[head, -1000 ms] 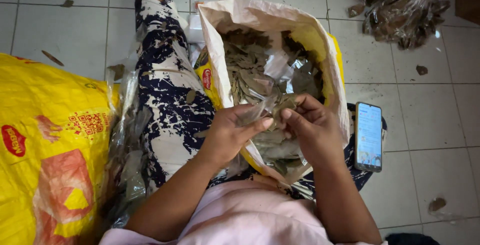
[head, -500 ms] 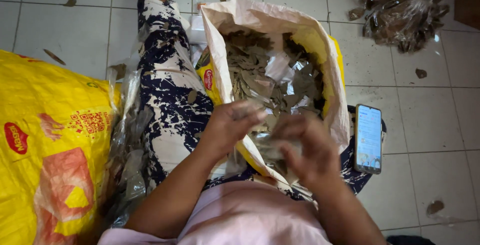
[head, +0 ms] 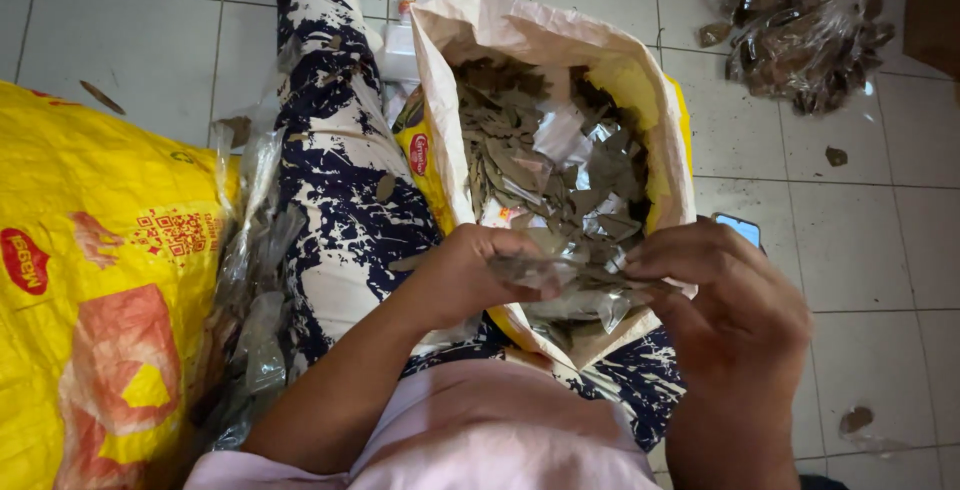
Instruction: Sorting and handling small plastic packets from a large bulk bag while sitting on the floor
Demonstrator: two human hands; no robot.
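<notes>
Both hands have drawn back from the open sack (head: 560,40) of dried leaves, left hand (head: 470,275) and right hand (head: 735,310) now pinching a small clear leaf-filled packet (head: 560,275) together above its mouth.

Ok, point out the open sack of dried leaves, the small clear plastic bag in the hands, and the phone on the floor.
open white woven sack of dried leaves (head: 520,25), head view, on its back rim.
small clear plastic bag (head: 560,272), head view, on its middle between the hands.
phone (head: 738,228), head view, on its visible top corner.
</notes>
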